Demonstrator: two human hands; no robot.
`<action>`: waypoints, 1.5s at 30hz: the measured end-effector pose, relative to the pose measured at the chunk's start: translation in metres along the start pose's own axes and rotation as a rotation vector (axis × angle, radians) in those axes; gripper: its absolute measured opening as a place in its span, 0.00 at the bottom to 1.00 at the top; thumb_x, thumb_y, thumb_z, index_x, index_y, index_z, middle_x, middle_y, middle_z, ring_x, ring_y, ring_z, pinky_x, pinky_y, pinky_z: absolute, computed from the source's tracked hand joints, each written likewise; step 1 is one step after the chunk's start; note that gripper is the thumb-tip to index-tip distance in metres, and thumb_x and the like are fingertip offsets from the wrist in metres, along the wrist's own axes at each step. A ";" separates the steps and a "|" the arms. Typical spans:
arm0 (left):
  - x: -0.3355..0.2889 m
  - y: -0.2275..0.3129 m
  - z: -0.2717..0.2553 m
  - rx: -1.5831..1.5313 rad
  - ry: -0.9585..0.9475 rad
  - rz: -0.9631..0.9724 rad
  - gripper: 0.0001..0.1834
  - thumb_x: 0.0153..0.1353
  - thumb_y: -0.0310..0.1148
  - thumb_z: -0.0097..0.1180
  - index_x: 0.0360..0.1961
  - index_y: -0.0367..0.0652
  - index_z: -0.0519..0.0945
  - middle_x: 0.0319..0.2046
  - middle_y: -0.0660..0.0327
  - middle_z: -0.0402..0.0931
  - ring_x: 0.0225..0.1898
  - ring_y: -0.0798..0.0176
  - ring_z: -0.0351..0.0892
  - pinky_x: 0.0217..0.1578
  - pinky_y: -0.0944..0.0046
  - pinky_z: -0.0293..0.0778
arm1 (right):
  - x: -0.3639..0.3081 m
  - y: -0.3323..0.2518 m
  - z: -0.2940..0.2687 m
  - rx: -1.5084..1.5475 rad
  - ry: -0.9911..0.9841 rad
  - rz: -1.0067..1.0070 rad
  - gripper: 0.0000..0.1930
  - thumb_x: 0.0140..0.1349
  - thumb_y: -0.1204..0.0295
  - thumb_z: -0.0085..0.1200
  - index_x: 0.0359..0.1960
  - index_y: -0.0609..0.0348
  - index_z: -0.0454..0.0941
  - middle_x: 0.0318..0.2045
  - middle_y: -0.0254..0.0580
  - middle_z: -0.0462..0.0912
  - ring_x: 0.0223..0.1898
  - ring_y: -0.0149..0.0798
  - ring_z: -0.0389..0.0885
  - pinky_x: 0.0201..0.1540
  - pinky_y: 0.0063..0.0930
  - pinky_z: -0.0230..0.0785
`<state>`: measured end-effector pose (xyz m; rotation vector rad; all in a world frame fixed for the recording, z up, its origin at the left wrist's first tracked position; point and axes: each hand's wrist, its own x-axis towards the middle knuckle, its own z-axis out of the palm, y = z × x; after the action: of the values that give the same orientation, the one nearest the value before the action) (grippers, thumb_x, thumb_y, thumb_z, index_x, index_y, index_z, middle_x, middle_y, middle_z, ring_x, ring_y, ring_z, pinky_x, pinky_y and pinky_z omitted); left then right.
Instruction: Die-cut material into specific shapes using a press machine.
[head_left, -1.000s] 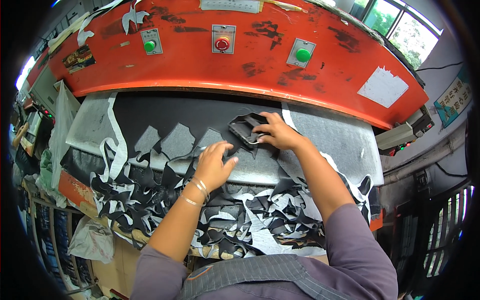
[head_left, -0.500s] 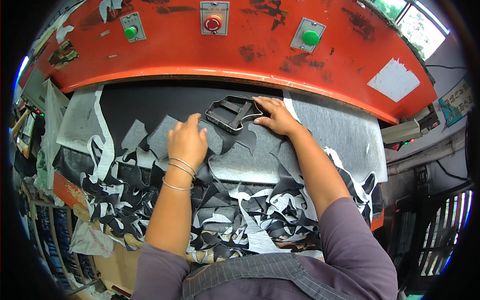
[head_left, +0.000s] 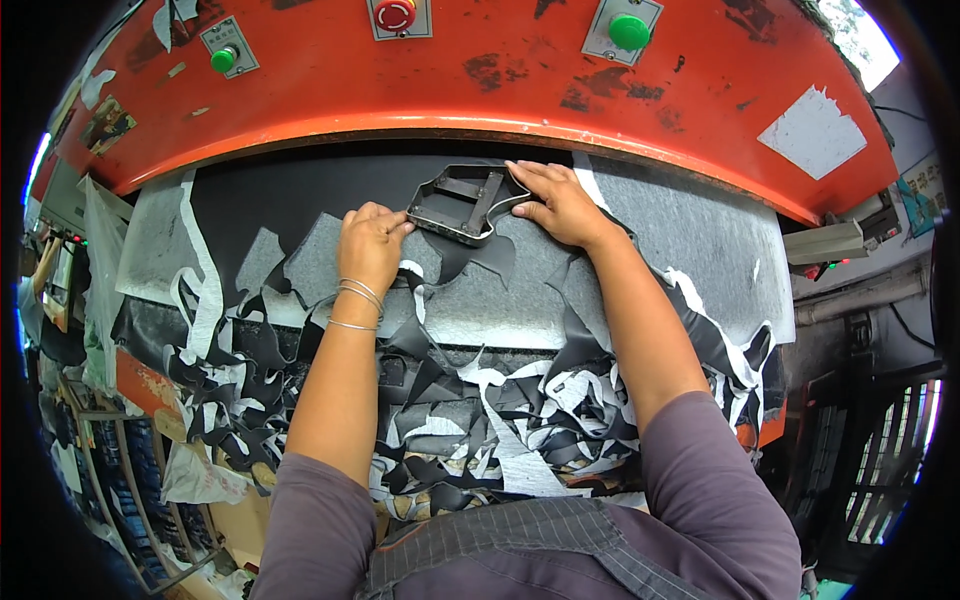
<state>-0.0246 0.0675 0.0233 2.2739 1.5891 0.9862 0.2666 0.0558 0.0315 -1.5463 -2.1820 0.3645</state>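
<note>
A metal cutting die (head_left: 487, 205), an open frame with inner crossbars, lies on the black sheet material (head_left: 300, 190) under the front edge of the red press (head_left: 450, 90). My right hand (head_left: 565, 205) grips the narrow right end of the die, fingers on the far side and thumb on the near side. At the die's left corner, my left hand (head_left: 370, 245) is closed, its fingertips drawn together against or right beside the metal. What sits between those fingers is hidden. A dark offcut (head_left: 475, 258) juts out below the die.
Black and white scraps (head_left: 500, 420) pile along the near table edge. A grey board (head_left: 690, 260) shows at right. Two green buttons, left (head_left: 224, 60) and right (head_left: 629, 32), flank a red stop button (head_left: 394, 14) on the press. A clear plastic bag (head_left: 103, 260) hangs at left.
My left hand has closed its spread fingers and come to the die's left corner. A white-edged scrap beside it has curled up. My right hand stays on the die; the view has tilted slightly down.
</note>
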 end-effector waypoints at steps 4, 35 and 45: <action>0.001 -0.004 0.000 -0.016 0.010 -0.024 0.09 0.50 0.32 0.64 0.33 0.43 0.86 0.29 0.61 0.77 0.36 0.57 0.76 0.38 0.61 0.71 | 0.002 0.000 -0.001 0.018 -0.014 -0.029 0.31 0.58 0.59 0.60 0.64 0.46 0.67 0.63 0.46 0.67 0.63 0.55 0.61 0.67 0.43 0.52; 0.039 -0.044 -0.130 -0.602 0.181 -0.267 0.16 0.66 0.40 0.55 0.41 0.36 0.82 0.34 0.63 0.81 0.35 0.73 0.76 0.36 0.72 0.72 | -0.028 -0.107 -0.123 0.374 0.891 0.069 0.12 0.61 0.72 0.60 0.43 0.63 0.74 0.28 0.32 0.77 0.29 0.24 0.73 0.34 0.19 0.69; 0.033 -0.045 -0.230 -0.177 0.714 0.306 0.18 0.68 0.38 0.49 0.24 0.37 0.75 0.24 0.56 0.72 0.26 0.58 0.72 0.30 0.61 0.67 | -0.061 -0.179 -0.124 0.078 1.006 0.143 0.08 0.59 0.74 0.60 0.32 0.60 0.70 0.18 0.33 0.72 0.21 0.25 0.70 0.26 0.22 0.66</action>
<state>-0.1942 0.0676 0.1886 2.1980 1.2784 2.1039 0.1977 -0.0674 0.2077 -1.3936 -1.2600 -0.2558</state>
